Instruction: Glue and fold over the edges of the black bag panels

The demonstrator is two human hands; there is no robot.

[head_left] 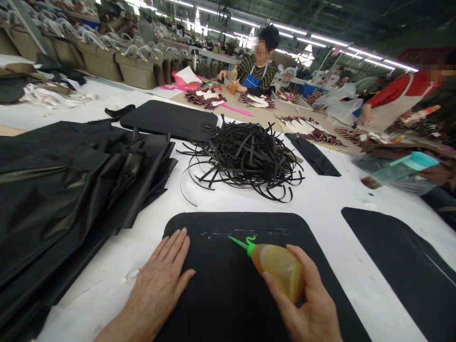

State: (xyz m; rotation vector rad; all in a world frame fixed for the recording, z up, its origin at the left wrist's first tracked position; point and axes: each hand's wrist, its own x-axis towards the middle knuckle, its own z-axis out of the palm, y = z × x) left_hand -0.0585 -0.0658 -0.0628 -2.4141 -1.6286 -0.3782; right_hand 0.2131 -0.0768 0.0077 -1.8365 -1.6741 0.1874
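My left hand (160, 282) lies flat, fingers stretched out, on the left part of a black rounded panel (221, 289) in front of me. My right hand (309, 304) is wrapped round a squeeze bottle of amber glue (280, 268) with a green nozzle. The nozzle tip points left and sits just below a shiny glue line (245, 232) running along the panel's far edge.
A tangle of black strips (245, 156) lies beyond the panel. A heap of black fabric (67, 185) fills the left. More black panels (402, 261) lie to the right and at the back (167, 118). Two other people work across the table, one in stripes (256, 66).
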